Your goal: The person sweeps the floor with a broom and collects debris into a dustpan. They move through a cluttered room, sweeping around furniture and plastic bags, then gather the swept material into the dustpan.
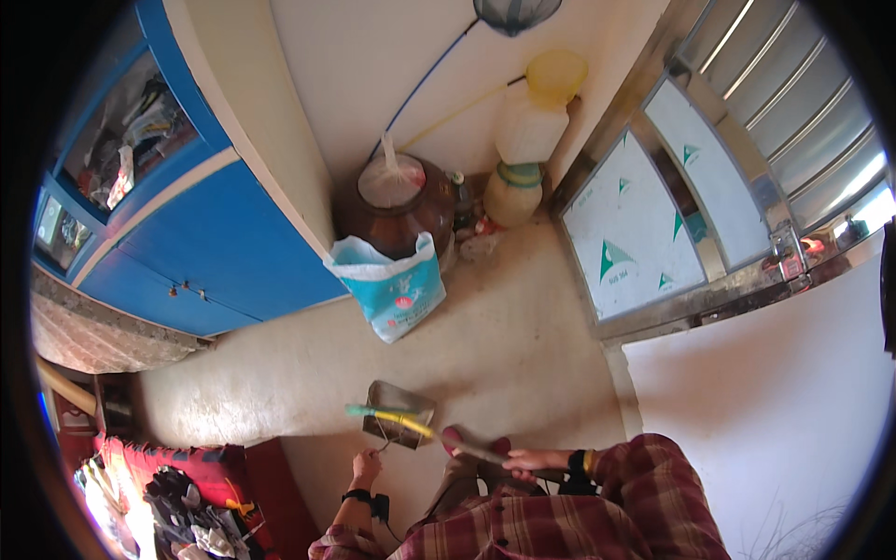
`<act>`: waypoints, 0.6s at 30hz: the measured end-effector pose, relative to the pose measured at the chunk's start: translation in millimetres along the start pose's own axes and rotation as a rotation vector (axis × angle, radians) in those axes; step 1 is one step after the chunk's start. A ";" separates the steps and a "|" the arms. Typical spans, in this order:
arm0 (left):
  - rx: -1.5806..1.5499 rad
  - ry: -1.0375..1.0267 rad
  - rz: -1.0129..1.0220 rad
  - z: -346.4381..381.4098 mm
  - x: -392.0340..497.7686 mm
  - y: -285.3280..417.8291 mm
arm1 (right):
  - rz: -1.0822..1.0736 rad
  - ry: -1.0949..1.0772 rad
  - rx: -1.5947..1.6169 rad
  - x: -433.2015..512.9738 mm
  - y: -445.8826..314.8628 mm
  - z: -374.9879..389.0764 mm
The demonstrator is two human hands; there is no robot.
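My right hand (526, 463) is closed around the wooden handle of a broom (406, 421), which has a yellow lower section and a green end. The broom reaches left across a metal dustpan (396, 397); whether the two touch, I cannot tell. My left hand (366, 467) grips the thin wire-like handle of the dustpan. That pan is just above my left hand in the picture, at or near floor level. My feet in red footwear (451, 439) are partly hidden by the broom handle.
A blue and white bag (399, 297) stands before a brown jar (381, 227). Blue cabinets (203, 259) line the left; a metal door (630, 231) is at right. Plastic containers (514, 192) and two nets (556, 73) are by the wall. Clothes (192, 514) lie on red furniture.
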State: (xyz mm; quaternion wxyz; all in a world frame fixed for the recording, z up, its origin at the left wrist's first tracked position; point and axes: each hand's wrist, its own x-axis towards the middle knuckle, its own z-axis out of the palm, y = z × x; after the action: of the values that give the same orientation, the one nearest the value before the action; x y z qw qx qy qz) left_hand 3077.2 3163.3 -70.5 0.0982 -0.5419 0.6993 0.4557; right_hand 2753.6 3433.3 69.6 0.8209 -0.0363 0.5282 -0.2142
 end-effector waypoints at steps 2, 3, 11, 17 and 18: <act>0.006 0.004 -0.056 -1.3 -2.7 -3.4 | -0.057 -0.066 -0.034 -25.0 -4.4 -2.0; 0.023 0.017 -0.084 -1.5 -6.1 -6.1 | -0.090 -0.117 -0.022 -39.1 -5.4 -3.8; -0.207 0.100 -0.337 12.5 -8.9 -28.7 | -0.202 0.188 0.284 -125.9 -20.2 -67.1; 0.425 0.510 -0.265 -1.7 0.6 -13.6 | -0.356 0.159 0.521 -196.6 -34.9 -122.3; 0.388 0.552 -0.252 -4.8 -3.3 -6.4 | -0.392 0.129 0.574 -211.8 -37.4 -128.9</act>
State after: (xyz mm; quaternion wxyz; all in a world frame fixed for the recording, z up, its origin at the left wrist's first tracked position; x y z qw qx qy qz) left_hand 3085.7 3161.9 -69.1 0.0621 -0.6978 0.7006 0.1355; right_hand 2553.9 3503.5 204.1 0.7058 0.1089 0.4803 -0.5093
